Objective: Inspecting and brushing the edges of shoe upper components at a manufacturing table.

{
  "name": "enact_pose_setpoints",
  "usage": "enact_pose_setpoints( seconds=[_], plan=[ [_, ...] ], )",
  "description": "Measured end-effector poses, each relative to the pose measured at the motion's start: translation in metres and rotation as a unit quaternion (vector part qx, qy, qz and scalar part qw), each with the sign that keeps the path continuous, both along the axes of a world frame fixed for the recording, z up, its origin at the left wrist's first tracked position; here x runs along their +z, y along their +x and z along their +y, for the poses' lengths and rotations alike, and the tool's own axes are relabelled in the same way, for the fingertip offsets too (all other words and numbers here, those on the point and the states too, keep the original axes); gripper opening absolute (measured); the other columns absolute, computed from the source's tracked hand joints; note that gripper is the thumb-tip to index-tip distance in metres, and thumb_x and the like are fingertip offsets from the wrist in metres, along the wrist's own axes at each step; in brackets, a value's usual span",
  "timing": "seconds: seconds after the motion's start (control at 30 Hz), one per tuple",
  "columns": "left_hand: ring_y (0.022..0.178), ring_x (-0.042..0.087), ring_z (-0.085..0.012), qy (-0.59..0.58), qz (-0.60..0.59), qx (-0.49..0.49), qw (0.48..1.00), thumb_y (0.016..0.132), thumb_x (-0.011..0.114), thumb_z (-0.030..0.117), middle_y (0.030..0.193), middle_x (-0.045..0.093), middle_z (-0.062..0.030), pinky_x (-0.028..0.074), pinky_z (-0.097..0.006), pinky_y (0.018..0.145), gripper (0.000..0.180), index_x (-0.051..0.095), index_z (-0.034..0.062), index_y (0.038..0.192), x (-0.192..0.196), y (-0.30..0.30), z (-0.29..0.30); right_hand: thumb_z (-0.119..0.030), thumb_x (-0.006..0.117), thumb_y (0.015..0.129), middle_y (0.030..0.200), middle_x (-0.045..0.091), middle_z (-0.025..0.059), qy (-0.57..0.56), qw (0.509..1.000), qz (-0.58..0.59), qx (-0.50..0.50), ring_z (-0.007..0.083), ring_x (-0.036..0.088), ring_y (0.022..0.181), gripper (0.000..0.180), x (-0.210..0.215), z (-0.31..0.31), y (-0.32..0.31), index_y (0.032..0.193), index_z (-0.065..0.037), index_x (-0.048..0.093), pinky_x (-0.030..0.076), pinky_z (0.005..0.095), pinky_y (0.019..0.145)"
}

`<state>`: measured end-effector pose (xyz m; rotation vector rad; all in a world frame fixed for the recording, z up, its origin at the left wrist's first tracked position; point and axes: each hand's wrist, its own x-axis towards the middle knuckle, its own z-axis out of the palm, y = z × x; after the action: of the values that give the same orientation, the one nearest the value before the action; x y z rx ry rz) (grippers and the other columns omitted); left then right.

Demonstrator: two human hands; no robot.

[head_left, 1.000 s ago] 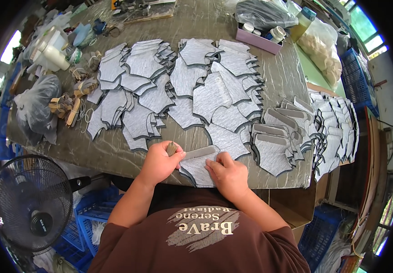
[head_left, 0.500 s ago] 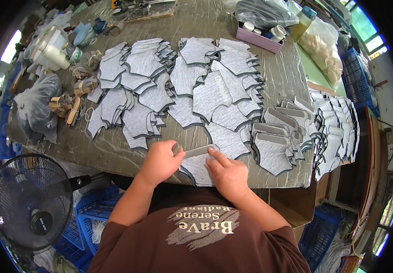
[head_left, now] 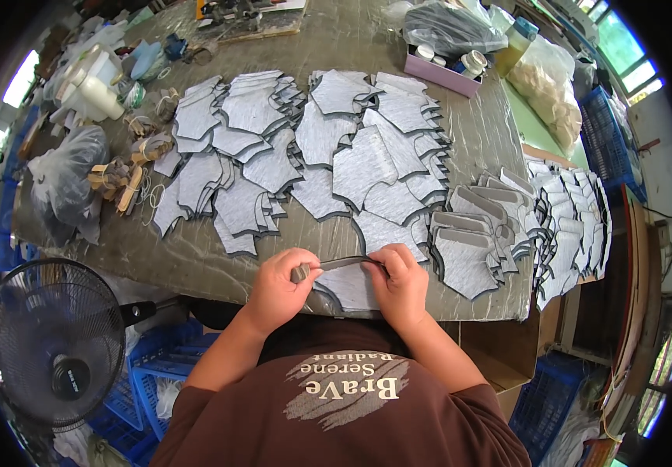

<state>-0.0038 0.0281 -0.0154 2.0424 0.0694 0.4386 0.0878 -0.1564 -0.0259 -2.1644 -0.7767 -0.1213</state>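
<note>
A narrow grey-brown strip (head_left: 342, 261) stretches between my two hands, turned so its dark edge shows. My left hand (head_left: 280, 286) is closed round a small bundle of similar strips (head_left: 300, 272), and its thumb and finger are at the strip's left end. The right end is pinched in my right hand (head_left: 400, 289). Just below the strip, a light grey fabric-like cut piece (head_left: 349, 289) with a dark edge lies at the table's front edge, partly covered by both hands. Beyond it lie overlapping grey cut pieces (head_left: 365, 165) in rows.
Pieces bearing grey-brown strips (head_left: 467, 253) lie to the right, with more on a side surface (head_left: 573, 226). Tied strip bundles (head_left: 118, 177) and a clear plastic bag (head_left: 68, 183) lie left. A fan (head_left: 60, 342) stands front left; a purple box (head_left: 441, 71) is far right.
The strip lay flat along the cut piece's upper edge; now it is raised and turned edge-on. My right hand went from resting on the piece to pinching the strip's end.
</note>
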Motion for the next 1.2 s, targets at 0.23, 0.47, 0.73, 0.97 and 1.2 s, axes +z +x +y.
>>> enact_pose_setpoints(
  seconds=[0.23,0.47,0.73,0.97,1.2],
  plan=[
    [0.065,0.057,-0.0302,0.036,0.143,-0.045,0.988,0.072,0.073,0.01,0.079,0.062,-0.0182,0.044,-0.035,0.059,0.028,0.061,0.0008,0.096,-0.001,0.003,0.01,0.002,0.072,0.07,0.088,0.068,0.0102,0.11,0.993,-0.038,0.036,0.0227,0.067,0.071,0.016,-0.015,-0.005,-0.001,0.081,-0.004,0.063,0.053,0.0307,0.059],
    [0.068,0.059,-0.014,-0.162,0.191,-0.088,0.964,0.075,0.071,0.007,0.077,0.066,-0.0089,0.046,-0.028,0.062,0.016,0.063,-0.0003,0.087,-0.001,0.007,0.017,0.01,0.068,0.073,0.09,0.065,0.0109,0.308,0.927,0.211,-0.023,0.0117,0.059,0.076,0.013,-0.011,-0.012,-0.006,0.078,0.0,0.062,0.047,0.0226,0.065],
    [0.055,0.051,-0.0047,-0.259,0.252,-0.03,0.932,0.081,0.067,0.008,0.068,0.06,-0.0018,0.042,-0.023,0.051,0.009,0.063,0.0,0.082,-0.005,0.013,0.018,0.009,0.059,0.082,0.095,0.06,0.0106,0.493,0.843,0.173,-0.129,0.0111,0.054,0.079,0.014,-0.007,-0.049,0.011,0.085,-0.004,0.056,0.044,0.0233,0.07],
    [0.083,0.059,-0.0345,0.027,0.141,0.02,0.989,0.079,0.065,0.006,0.097,0.061,-0.0169,0.047,-0.034,0.071,0.022,0.063,0.0002,0.1,0.005,0.008,0.009,0.002,0.063,0.082,0.081,0.061,0.0041,0.098,0.96,0.059,-0.255,0.0096,0.057,0.077,0.016,0.023,-0.098,0.059,0.098,0.003,0.064,0.045,0.0206,0.068],
    [0.069,0.046,-0.0041,-0.227,0.145,-0.039,0.962,0.067,0.083,0.015,0.078,0.05,0.0032,0.041,-0.02,0.064,0.06,0.056,0.0018,0.119,0.019,-0.003,-0.003,0.006,0.062,0.078,0.092,0.062,0.0087,0.089,0.99,-0.067,-0.09,0.0097,0.052,0.063,0.022,0.029,-0.047,0.03,0.096,-0.005,0.067,0.041,0.0236,0.05]
  ],
)
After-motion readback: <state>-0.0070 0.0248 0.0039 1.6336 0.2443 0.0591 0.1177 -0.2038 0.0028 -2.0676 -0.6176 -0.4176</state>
